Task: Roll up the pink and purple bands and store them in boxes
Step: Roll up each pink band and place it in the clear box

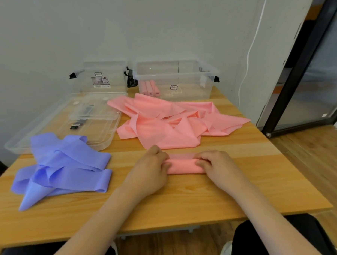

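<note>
A partly rolled pink band (183,166) lies across the middle of the wooden table (179,198). My left hand (149,171) grips its left end with curled fingers, and my right hand (218,165) grips its right end. Behind the roll, loose pink bands (169,123) lie in a heap. Loose purple bands (64,166) are piled at the left. At the back right stands a clear box (186,69) with three rolled pink bands (149,88) inside. A second clear box (105,67) stands at the back left.
Two clear lids (52,129) lie stacked left of the pink heap, under the purple pile's far edge. A wall runs close behind the boxes. The table's right edge drops to a wooden floor near a dark door frame (295,75).
</note>
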Action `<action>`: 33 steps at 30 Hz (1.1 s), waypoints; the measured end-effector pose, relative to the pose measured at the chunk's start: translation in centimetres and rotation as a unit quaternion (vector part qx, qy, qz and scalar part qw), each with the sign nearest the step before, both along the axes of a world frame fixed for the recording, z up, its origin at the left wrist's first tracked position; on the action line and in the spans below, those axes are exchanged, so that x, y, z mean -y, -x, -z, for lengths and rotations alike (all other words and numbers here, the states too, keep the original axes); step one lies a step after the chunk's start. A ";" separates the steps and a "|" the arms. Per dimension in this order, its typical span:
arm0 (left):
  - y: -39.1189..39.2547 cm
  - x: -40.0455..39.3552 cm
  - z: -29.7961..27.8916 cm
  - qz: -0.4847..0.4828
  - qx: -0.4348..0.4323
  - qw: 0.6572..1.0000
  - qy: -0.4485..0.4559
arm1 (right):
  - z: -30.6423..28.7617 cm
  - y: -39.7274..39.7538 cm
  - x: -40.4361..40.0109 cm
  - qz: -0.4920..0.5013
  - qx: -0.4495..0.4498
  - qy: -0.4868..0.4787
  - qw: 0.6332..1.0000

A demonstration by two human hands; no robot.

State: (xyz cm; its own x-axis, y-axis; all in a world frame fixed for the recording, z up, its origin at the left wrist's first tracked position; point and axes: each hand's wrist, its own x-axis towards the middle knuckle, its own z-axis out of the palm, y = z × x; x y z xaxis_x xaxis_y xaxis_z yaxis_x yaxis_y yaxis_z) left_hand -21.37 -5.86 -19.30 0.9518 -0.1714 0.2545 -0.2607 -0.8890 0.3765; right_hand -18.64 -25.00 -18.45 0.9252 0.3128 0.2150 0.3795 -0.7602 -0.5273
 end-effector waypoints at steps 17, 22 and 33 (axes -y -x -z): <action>-1.5 1.2 -0.1 -0.018 -0.016 0.978 -0.208 | 0.6 -1.8 -0.6 -0.033 0.073 0.070 0.994; -0.5 2.2 0.1 -0.062 0.105 0.990 -0.072 | 0.2 -2.7 -0.4 -0.041 0.043 0.047 0.997; -0.6 4.1 -3.7 -0.085 -0.191 0.601 0.771 | -1.0 0.5 -3.3 0.035 0.165 -0.114 0.979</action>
